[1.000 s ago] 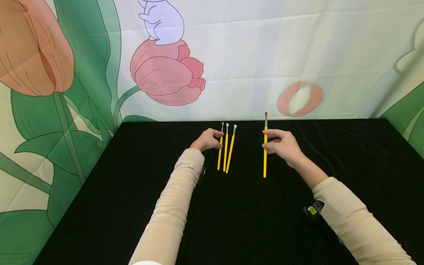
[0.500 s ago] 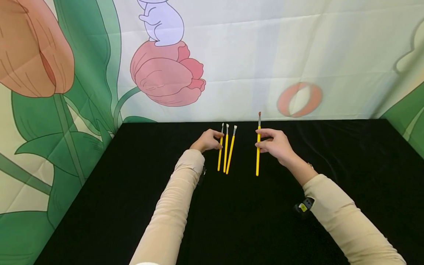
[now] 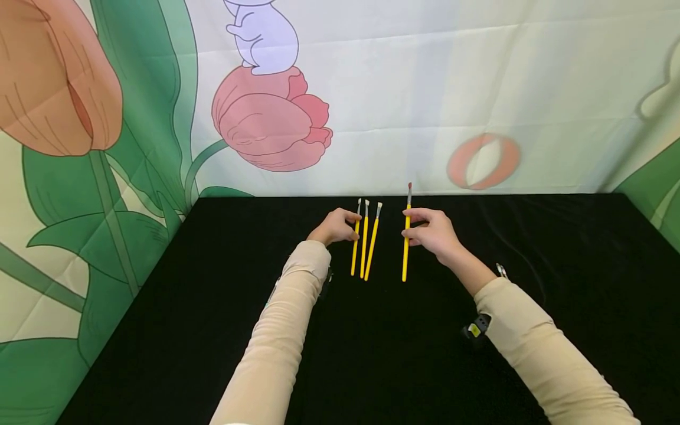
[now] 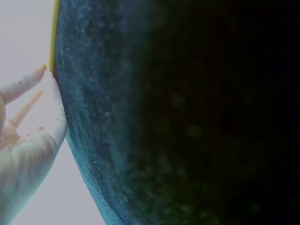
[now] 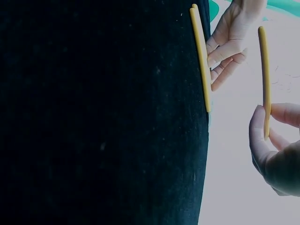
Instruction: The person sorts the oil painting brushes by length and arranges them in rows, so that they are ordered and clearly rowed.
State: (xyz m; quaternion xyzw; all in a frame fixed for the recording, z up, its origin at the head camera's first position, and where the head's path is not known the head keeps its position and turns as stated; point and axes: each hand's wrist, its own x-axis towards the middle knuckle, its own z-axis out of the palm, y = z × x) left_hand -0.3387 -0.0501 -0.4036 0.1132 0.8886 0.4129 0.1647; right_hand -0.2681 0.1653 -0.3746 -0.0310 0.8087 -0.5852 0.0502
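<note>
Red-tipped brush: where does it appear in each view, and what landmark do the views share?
Head: red-tipped brush right of centre, pinched by the right hand.
Left wrist: not visible.
Right wrist: its yellow handle toward the right edge.
Shared landmark: left hand, visible in all three.

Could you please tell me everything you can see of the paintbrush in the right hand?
The paintbrush has a slim yellow handle, a silvery, metal-looking ferrule and a small reddish tip. The right hand pinches it by the upper handle, tip pointing away from the person. It is right of three other brushes, apart from them, and appears raised off the black surface.
</note>
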